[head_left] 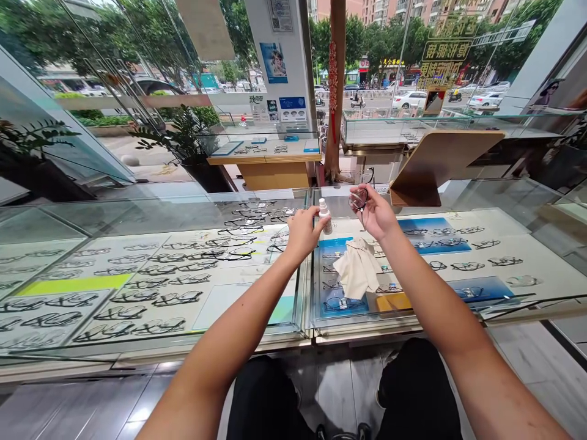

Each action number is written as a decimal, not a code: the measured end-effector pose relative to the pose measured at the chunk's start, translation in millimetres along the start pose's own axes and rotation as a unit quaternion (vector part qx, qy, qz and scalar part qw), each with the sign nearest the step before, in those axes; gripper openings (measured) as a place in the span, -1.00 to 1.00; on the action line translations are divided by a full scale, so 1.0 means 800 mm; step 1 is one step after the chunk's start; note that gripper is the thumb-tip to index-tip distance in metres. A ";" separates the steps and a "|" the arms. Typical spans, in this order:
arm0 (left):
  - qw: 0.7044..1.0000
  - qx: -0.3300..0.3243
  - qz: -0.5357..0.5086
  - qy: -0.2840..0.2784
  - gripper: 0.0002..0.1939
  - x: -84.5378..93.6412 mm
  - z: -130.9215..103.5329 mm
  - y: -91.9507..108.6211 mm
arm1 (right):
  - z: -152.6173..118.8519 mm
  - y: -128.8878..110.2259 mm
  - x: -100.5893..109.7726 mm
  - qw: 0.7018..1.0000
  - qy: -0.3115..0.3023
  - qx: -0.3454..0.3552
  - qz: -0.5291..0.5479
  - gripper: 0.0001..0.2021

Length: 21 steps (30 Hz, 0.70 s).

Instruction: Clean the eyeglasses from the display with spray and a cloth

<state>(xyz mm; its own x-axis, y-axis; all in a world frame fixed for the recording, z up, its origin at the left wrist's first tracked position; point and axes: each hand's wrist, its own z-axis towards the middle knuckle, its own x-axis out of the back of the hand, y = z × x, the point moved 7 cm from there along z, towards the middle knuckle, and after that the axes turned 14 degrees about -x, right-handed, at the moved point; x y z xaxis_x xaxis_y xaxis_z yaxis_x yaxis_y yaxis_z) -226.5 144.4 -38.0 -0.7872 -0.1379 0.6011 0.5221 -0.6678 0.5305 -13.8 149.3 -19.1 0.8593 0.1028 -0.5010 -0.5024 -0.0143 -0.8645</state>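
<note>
My left hand [303, 231] has its thumb and fingers around a small white spray bottle [324, 214], which is upright on or just above the glass counter. In my right hand [380, 215] is a pair of dark-framed eyeglasses [358, 199], pinched between the fingers and held up over the counter; my fingers hide part of the frame. A crumpled cream cleaning cloth [358, 269] lies on the glass between my forearms, below both hands.
Under the counter's glass top [257, 287] lie rows of eyeglasses [177, 298]. A tilted wooden-backed board or mirror [443, 165] stands behind my right hand. Farther back are a wooden post [338, 91], a low display case [275, 160] and a potted plant [192, 140].
</note>
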 end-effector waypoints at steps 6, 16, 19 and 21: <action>0.994 -0.001 0.082 -0.072 -0.78 -0.018 -0.002 0.003 | 0.003 0.000 0.002 1.000 -0.012 0.003 0.004 -0.63; 0.986 -0.050 0.155 0.046 -0.52 0.016 -0.003 0.036 | 0.004 -0.008 0.004 0.999 0.008 0.003 0.037 -0.72; 0.979 -0.155 0.123 0.048 -0.78 0.017 -0.006 0.076 | 0.002 -0.020 0.010 0.996 0.016 0.002 0.082 -0.81; 0.966 -0.236 0.063 -0.080 -0.83 -0.012 -0.014 0.099 | 0.001 -0.024 0.011 0.994 0.013 -0.004 0.106 -0.85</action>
<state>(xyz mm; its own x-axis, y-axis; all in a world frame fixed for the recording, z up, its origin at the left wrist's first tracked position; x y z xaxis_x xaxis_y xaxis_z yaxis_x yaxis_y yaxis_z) -180.9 85.0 -8.5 -0.6469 -0.1494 0.7478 0.3727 -0.9175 0.1391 3.5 151.4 -7.0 0.7359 0.0716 -0.6733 -0.6724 -0.0400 -0.7391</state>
